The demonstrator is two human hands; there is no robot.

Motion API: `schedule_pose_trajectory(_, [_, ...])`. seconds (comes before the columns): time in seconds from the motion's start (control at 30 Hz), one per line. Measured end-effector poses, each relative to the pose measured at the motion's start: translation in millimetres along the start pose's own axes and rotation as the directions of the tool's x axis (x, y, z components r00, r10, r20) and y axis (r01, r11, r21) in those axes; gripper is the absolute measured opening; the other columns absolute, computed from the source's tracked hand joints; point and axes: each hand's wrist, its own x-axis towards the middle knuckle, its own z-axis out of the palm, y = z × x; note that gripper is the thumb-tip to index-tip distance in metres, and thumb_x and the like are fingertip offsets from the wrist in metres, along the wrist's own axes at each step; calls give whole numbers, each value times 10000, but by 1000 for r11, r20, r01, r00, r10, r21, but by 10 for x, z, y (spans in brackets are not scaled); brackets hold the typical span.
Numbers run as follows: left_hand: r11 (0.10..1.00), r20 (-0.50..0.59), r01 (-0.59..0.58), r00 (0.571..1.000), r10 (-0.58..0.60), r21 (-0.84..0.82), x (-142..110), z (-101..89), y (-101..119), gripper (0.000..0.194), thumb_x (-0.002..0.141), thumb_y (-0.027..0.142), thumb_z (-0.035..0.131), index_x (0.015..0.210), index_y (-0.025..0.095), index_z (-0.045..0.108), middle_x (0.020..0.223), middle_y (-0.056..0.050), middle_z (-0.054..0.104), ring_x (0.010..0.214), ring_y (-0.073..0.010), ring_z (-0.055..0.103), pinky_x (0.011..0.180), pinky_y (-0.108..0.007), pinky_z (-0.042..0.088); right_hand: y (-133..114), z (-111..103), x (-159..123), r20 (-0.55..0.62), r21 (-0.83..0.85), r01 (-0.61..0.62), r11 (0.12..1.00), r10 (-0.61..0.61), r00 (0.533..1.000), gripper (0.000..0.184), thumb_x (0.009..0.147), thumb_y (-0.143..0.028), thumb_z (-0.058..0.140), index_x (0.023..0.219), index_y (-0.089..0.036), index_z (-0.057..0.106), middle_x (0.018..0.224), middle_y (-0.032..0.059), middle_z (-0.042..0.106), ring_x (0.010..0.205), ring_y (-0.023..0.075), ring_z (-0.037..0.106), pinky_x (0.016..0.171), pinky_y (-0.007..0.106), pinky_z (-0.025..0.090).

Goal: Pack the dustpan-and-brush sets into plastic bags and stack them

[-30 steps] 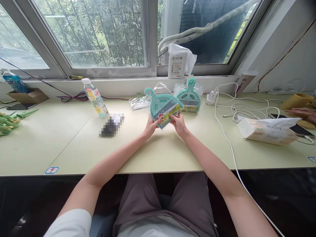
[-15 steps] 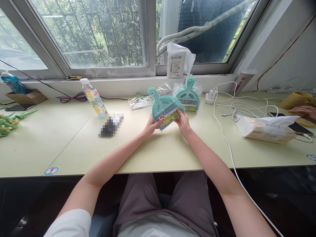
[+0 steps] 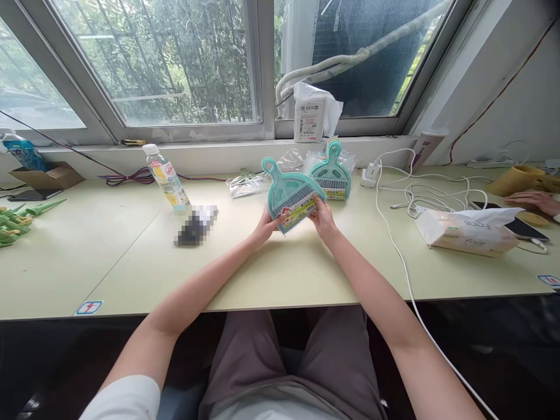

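A teal mini dustpan and brush set point(image 3: 289, 191) with a printed yellow-green label is held up above the table, its handle tilted to the upper left. My left hand point(image 3: 265, 226) grips its lower left edge, thumb over the label. At the right edge my right hand point(image 3: 322, 214) closes on it, thumb in front. Just behind stand more teal dustpan sets point(image 3: 332, 172) in a stack, with clear plastic around them. A flat clear plastic packet point(image 3: 247, 184) with a green clip-like top lies to the left of the held set.
On the left are a drink bottle point(image 3: 166, 176), a blurred dark item point(image 3: 196, 226) and green items point(image 3: 20, 219). A tissue pack point(image 3: 466, 231), white cables point(image 3: 431, 195) and a charger point(image 3: 370, 174) lie right. Another person's hand point(image 3: 536, 200) rests at the far right. A white box point(image 3: 310, 121) stands on the sill.
The view has shifted slightly, so the scene sits a little lower. Both hands keep the dustpan set in nearly the same pose.
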Motion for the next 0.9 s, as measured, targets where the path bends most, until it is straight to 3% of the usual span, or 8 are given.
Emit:
schedule_pose_trajectory(0.2, [999, -40, 5, 999, -7, -35, 42, -87, -21, 679, 714, 421, 689, 1296, 245, 387, 1260, -91, 584, 1073, -293, 606, 736, -389, 564, -58, -17, -20, 212, -50, -18, 999, 29, 977, 360, 657, -332, 774, 954, -234, 597, 974, 0, 709, 812, 156, 678, 762, 306, 591])
schedule_pose_trajectory(0.37, [998, -46, 1, 999, -4, -65, 52, -96, -9, 701, 708, 407, 697, 1320, 265, 387, 1259, -81, 592, 1059, -288, 614, 722, -377, 567, -60, -52, -38, 362, -81, 27, 996, 4, 932, 507, 572, -236, 838, 1019, -243, 600, 1011, 8, 714, 957, 190, 668, 878, 352, 567])
schedule_pose_trajectory(0.57, [999, -17, 15, 1000, -15, -32, 18, -96, 56, 690, 712, 426, 703, 1317, 262, 415, 1255, -96, 613, 1032, -287, 644, 732, -386, 568, -34, -18, -60, 309, -74, 53, 996, -28, 951, 563, 530, -243, 868, 1026, -240, 600, 982, 10, 710, 991, 205, 660, 914, 388, 555])
schedule_pose_trajectory(0.7, [992, 166, 125, 979, -118, -34, -48, -55, 162, 643, 742, 469, 691, 1297, 230, 470, 1245, -148, 630, 855, -274, 709, 765, -431, 555, -61, 15, -93, 282, -53, 99, 994, -80, 956, 575, 533, -246, 865, 1042, -253, 598, 966, 1, 709, 1011, 206, 655, 914, 381, 560])
schedule_pose_trajectory(0.77, [982, 242, 182, 956, -164, -56, -59, -27, 176, 637, 761, 495, 672, 1308, 230, 478, 1250, -159, 630, 881, -284, 708, 795, -444, 546, -66, 24, -98, 263, -47, 121, 992, -104, 959, 564, 544, -249, 858, 1044, -254, 597, 984, 4, 707, 1030, 209, 651, 924, 381, 558])
schedule_pose_trajectory(0.83, [973, 230, 201, 958, -170, -115, -35, -15, 143, 618, 786, 522, 639, 1310, 233, 484, 1278, -151, 616, 972, -292, 687, 819, -442, 539, -57, 31, -96, 250, -44, 133, 990, -118, 961, 559, 558, -254, 851, 1054, -256, 594, 1023, 8, 703, 1053, 212, 645, 941, 390, 553])
schedule_pose_trajectory(0.9, [966, 126, 161, 982, -138, -202, 24, -39, 79, 592, 810, 557, 591, 1300, 239, 494, 1321, -125, 591, 1068, -288, 650, 844, -434, 533, -38, 39, -92, 247, -39, 130, 991, -117, 962, 567, 560, -253, 850, 1064, -258, 589, 1047, 10, 699, 1072, 217, 639, 952, 402, 549])
